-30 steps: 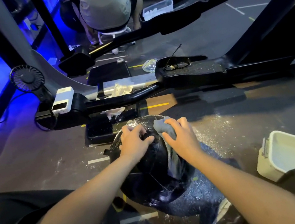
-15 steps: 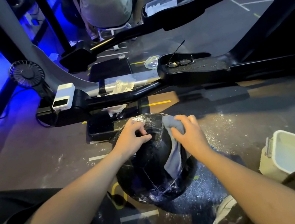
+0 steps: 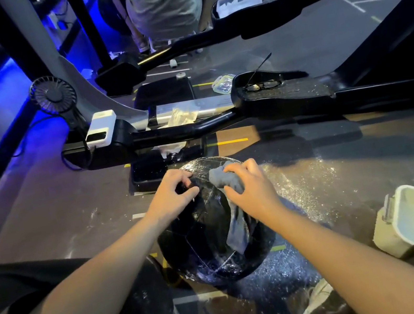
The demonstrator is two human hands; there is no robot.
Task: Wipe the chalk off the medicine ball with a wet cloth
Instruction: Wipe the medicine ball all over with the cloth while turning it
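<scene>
Low in the middle of the frame, the ball (image 3: 207, 228) sits on the wet floor (image 3: 314, 174) between my knees, my left hand (image 3: 172, 194) curled on its upper left side to steady it, my right hand (image 3: 251, 187) gripping the bunched grey cloth (image 3: 228, 180), whose tail trails down the right side. Risk, as I judge it: the skin looks slick, so a hard push could roll the ball away from my left hand toward the black machine base (image 3: 147, 171). The loose tail may also drag chalky water back over wiped panels.
</scene>
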